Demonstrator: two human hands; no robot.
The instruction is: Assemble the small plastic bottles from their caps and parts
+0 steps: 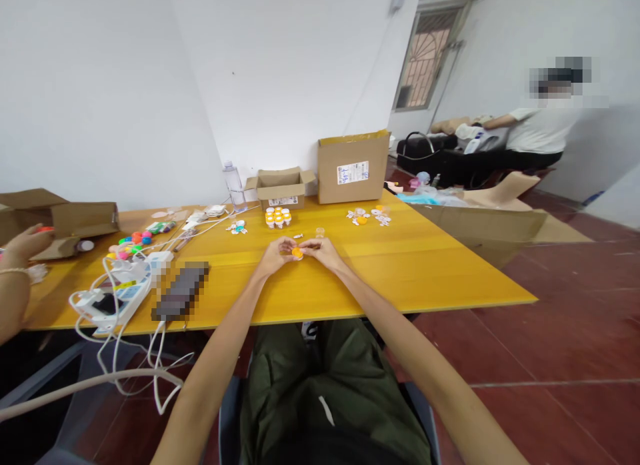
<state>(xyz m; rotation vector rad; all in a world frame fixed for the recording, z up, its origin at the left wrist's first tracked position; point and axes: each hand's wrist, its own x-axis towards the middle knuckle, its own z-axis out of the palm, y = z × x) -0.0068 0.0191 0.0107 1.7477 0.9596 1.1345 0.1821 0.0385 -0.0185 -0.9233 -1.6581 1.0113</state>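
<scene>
My left hand (278, 253) and my right hand (321, 249) meet over the yellow table (400, 265), both pinching a small orange round piece (297, 253) between their fingertips. A little beyond them stands a group of several small orange-and-white capped pieces (278, 217). A single small clear-and-orange piece (320, 232) sits just past my right hand. Farther right lies a scatter of white and orange parts (370, 215).
An open small cardboard box (280, 187), a taller box (353, 166) and a water bottle (233, 183) stand at the far edge. Power strips with white cables (120, 291) and coloured balls (134, 241) lie left. Another person's hand (25, 246) reaches in at left; a person sits far right.
</scene>
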